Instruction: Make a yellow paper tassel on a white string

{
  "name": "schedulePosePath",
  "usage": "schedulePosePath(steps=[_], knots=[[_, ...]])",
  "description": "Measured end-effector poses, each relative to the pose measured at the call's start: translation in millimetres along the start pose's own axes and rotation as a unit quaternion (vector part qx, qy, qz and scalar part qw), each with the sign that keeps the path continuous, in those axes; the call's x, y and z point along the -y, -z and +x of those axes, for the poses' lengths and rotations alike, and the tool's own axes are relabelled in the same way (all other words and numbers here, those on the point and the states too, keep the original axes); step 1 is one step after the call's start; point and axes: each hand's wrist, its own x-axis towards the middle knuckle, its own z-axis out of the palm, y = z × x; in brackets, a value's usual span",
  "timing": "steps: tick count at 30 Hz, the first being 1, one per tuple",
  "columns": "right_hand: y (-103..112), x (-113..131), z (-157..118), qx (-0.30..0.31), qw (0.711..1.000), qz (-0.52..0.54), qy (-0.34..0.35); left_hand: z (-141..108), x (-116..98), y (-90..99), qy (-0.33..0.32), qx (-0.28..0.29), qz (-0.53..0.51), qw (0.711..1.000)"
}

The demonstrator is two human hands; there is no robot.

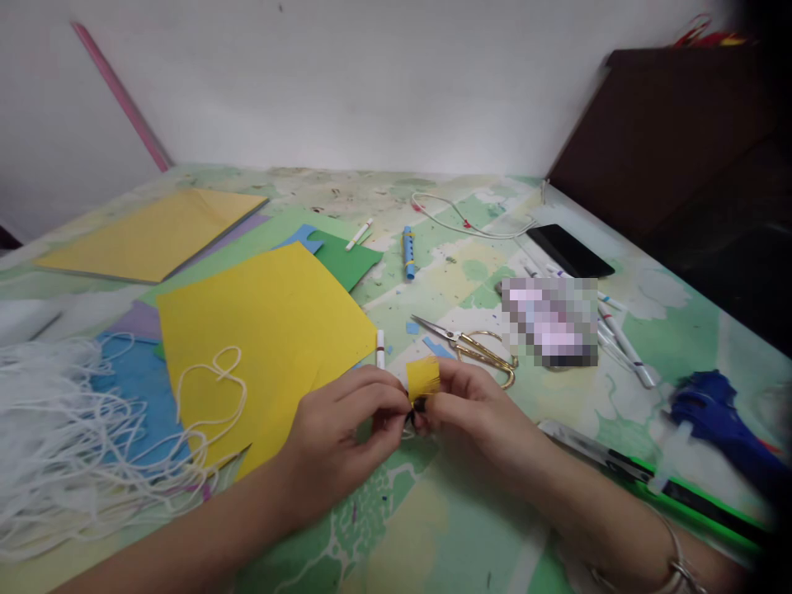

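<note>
In front of me my right hand (470, 400) pinches a small strip of yellow paper (422, 377) with fine fringe cuts along its edge. My left hand (355, 417) meets it from the other side, thumb and fingertips pressed together at a small dark piece (419, 405) just below the strip. Whether that piece is joined to the paper is hidden by the fingers. A white marker (380, 351) stands out behind my left fingers. Beyond my right hand lie gold-handled scissors (473, 345), slightly open, with blue paper scraps (438, 348) beside them.
Large yellow sheets (260, 330) lie left, next to tangled white yarn (55, 445). Farther back are a blue paper tube (408, 256), a corded string (483, 231) and a black phone (572, 250). At right lie markers (624, 342), a blue glue gun (711, 404) and a green-black cutter (668, 491).
</note>
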Motion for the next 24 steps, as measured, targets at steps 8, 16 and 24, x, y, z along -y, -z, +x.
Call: schedulePosePath(steps=[8, 16, 24], knots=[[0.8, -2.4, -0.5, 0.019, 0.999, 0.036, -0.019, 0.7, -0.1, 0.2, -0.013, 0.004, -0.004, 1.0], [-0.3, 1.4, -0.1, 0.031, 0.999, -0.014, 0.003, 2.6, -1.2, 0.4, 0.077, 0.007, -0.04, 0.996], [-3.4, 0.9, -1.0, 0.017, 0.998, -0.053, 0.022, 1.1, -0.5, -0.9, 0.157, 0.011, -0.072, 0.985]])
